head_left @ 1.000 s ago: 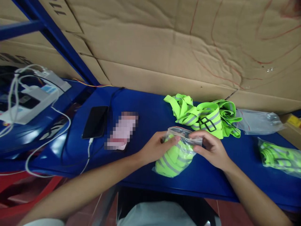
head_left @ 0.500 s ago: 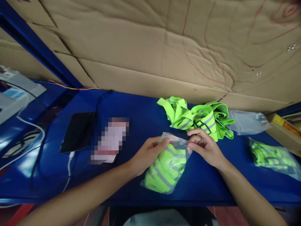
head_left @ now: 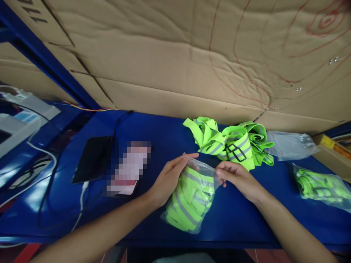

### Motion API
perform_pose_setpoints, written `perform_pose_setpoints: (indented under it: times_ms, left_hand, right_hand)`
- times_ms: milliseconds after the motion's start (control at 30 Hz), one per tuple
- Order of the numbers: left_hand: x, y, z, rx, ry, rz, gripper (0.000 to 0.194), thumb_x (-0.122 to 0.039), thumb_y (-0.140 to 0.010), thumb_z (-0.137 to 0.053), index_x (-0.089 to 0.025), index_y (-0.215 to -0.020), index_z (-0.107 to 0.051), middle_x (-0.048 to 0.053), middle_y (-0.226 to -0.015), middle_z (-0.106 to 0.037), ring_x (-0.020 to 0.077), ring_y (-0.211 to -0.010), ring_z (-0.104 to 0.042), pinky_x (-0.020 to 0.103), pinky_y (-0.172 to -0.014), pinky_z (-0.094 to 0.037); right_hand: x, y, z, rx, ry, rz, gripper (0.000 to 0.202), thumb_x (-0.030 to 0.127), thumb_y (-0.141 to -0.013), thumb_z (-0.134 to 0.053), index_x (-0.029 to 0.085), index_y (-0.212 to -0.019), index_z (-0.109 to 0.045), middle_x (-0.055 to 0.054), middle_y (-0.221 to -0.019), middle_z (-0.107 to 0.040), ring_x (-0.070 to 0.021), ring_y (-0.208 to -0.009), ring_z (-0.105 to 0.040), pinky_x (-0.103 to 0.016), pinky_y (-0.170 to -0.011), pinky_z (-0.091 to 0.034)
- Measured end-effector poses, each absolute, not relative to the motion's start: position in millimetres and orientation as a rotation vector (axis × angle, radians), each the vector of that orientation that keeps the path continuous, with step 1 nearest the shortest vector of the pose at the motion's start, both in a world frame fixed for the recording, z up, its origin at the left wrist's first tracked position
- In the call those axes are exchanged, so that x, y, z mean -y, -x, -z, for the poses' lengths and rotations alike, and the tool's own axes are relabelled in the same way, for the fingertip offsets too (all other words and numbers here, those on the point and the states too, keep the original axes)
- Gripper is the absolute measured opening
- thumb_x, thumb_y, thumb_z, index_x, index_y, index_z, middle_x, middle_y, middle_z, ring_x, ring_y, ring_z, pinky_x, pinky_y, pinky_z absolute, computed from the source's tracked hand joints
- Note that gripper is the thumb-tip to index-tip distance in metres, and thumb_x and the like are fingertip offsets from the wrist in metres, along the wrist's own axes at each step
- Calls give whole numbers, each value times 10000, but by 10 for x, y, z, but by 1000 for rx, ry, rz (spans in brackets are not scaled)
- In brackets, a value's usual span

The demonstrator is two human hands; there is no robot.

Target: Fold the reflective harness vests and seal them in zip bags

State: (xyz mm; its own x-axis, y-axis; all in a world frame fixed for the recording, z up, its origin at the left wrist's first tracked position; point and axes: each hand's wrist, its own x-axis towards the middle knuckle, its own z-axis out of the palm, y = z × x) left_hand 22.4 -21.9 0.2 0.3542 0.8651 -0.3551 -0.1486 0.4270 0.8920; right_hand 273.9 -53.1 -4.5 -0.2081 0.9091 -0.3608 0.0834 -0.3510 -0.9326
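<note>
A clear zip bag (head_left: 189,197) packed with folded neon-yellow reflective strap, grey stripes showing, sits in front of me at a tilt. My left hand (head_left: 168,179) grips the top left corner of the bag between thumb and fingers, one finger stretched out behind its mouth. At the top right corner, my right hand (head_left: 236,177) pinches the plastic edge between thumb and bent fingers. Just beyond the hands lies a loose heap of neon reflective straps (head_left: 210,140) with a black buckle (head_left: 236,152).
A second filled bag (head_left: 322,186) lies right, with flat clear bags (head_left: 294,144) behind it near a cardboard box (head_left: 333,155). Two phones (head_left: 91,159), one blurred out, and white cables (head_left: 82,197) lie left. Cardboard (head_left: 153,87) walls the back of the blue table (head_left: 233,223).
My left thumb has shifted to the bag's corner and a left finger has straightened. My right fingers have drawn closer together on the right corner. The view has tipped slightly.
</note>
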Motion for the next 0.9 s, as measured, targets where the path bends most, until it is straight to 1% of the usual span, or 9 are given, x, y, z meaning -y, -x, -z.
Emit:
perform_pose_setpoints:
  times_ms: [67, 133, 267, 467, 533, 600, 700, 767, 900]
  left_hand:
    - [212, -222, 0, -988, -924, -808, 495, -626, -973, -615, -213, -1157, -816, 52, -1035, -797, 201, -988, -689, 274, -926, -498]
    - [207, -225, 6, -977, -933, -833, 481, -607, -989, -598, -209, -1167, -802, 53, -1013, -795, 192, -938, -687, 281, -903, -506]
    - [200, -243, 34, -980, -909, -880, 468, -597, -1003, -580, -222, -1221, -755, 33, -921, -773, 172, -828, -666, 286, -843, -520]
    - [224, -270, 52, -994, -874, -886, 490, -615, -993, -587, -209, -1198, -769, 49, -944, -767, 161, -832, -656, 270, -813, -519]
    - [234, -269, 46, -966, -839, -850, 493, -620, -938, -673, -183, -1135, -788, 68, -988, -769, 175, -862, -669, 276, -812, -528]
    - [242, -261, 45, -945, -824, -829, 461, -595, -881, -754, -154, -1009, -801, 87, -1033, -773, 181, -854, -671, 278, -795, -532]
    - [250, -244, 55, -942, -877, -848, 423, -560, -885, -756, -139, -863, -791, 105, -1135, -779, 183, -870, -676, 274, -796, -532]
    - [253, -238, 56, -937, -897, -864, 416, -549, -911, -730, -144, -838, -787, 101, -1177, -777, 179, -881, -678, 266, -801, -531]
    - [262, -238, 16, -913, -845, -833, 403, -539, -915, -737, -145, -844, -788, 95, -1155, -777, 166, -858, -679, 255, -786, -532]
  right_hand:
    - [529, -2730, 54, 1217, 1430, -1598, 475, 590, -839, -815, 151, -804, -636, -1, -700, -667, -71, -608, -599, -188, -583, -485]
    - [530, -2725, 52, 1230, 1433, -1572, 484, 606, -834, -812, 155, -830, -637, 1, -717, -663, -72, -624, -594, -192, -599, -481]
    - [548, -2728, 32, 1292, 1424, -1611, 493, 637, -873, -755, 153, -860, -662, -14, -768, -663, -83, -665, -591, -207, -627, -474]
    - [600, -2726, 25, 1418, 1424, -1381, 447, 582, -901, -749, 166, -787, -631, 9, -696, -581, -72, -633, -490, -205, -587, -378]
    - [605, -2712, 21, 1440, 1422, -1353, 432, 576, -908, -741, 172, -795, -639, 8, -689, -578, -82, -635, -500, -213, -590, -382]
    - [604, -2691, 15, 1447, 1415, -1355, 427, 589, -919, -721, 178, -826, -654, 3, -690, -586, -95, -649, -529, -222, -609, -407]
    - [603, -2662, 14, 1424, 1420, -1390, 436, 605, -911, -720, 181, -835, -656, 3, -683, -585, -100, -642, -528, -228, -608, -411]
    - [610, -2653, 24, 1376, 1423, -1395, 430, 591, -886, -756, 182, -809, -643, 6, -675, -576, -98, -631, -509, -227, -591, -391]
    - [634, -2649, 41, 1331, 1398, -1349, 403, 550, -874, -782, 187, -788, -630, 6, -680, -568, -100, -634, -502, -229, -583, -379]
